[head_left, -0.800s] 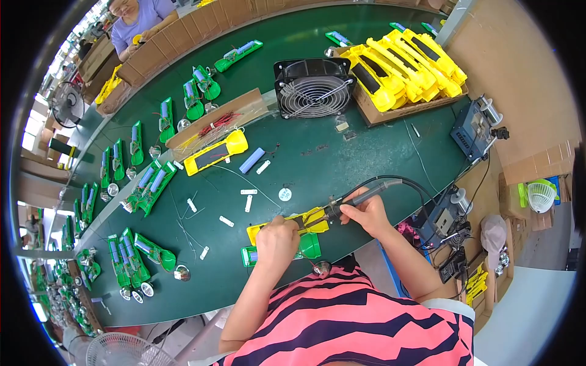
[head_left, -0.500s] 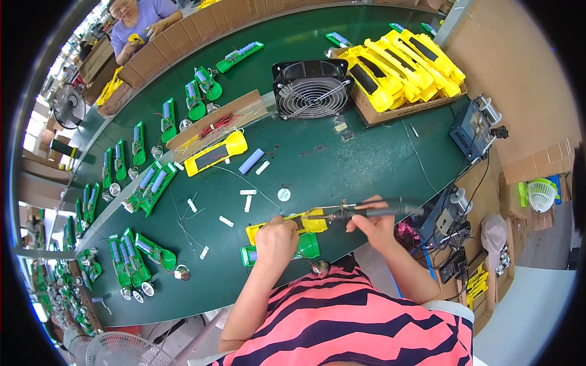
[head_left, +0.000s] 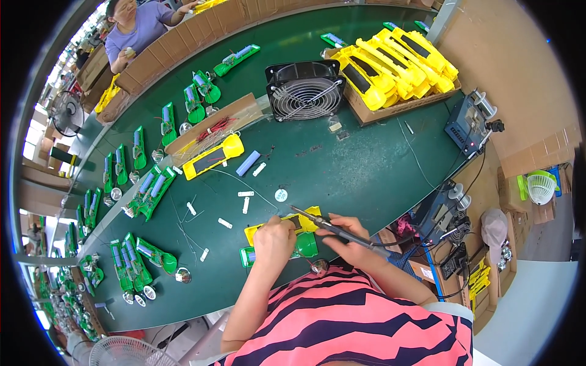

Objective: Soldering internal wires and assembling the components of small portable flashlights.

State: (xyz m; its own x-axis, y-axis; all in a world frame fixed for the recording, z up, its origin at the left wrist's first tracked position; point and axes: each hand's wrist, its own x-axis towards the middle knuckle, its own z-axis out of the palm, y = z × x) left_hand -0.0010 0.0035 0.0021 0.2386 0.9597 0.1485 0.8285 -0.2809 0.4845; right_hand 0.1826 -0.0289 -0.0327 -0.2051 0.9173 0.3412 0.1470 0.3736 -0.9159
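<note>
My left hand (head_left: 273,242) is closed over the left part of a yellow plastic casing (head_left: 311,224); its fingertips are mostly hidden from above. That casing has a dark panel and lies against a green casing (head_left: 307,246) nearer to me. A round silver reflector (head_left: 319,266) sits at the green casing's near side, by my shirt. In my right hand (head_left: 347,239) is a soldering iron (head_left: 349,235) with a dark handle, held slantwise. Its thin tip points up and left, just above the yellow casing's far edge.
Loose white strips (head_left: 225,223), a blue cylindrical cell (head_left: 248,163) and another yellow casing (head_left: 213,157) lie beyond my left hand. A fan (head_left: 305,97) and a box of yellow casings (head_left: 390,114) stand at the back. Soldering stations (head_left: 467,128) are at right; a co-worker (head_left: 137,33) sits far left.
My right hand has come left and nearer to me with the soldering iron, which has swung from nearly level to a slant. My left hand stays put. The co-worker's arm has reached out rightward.
</note>
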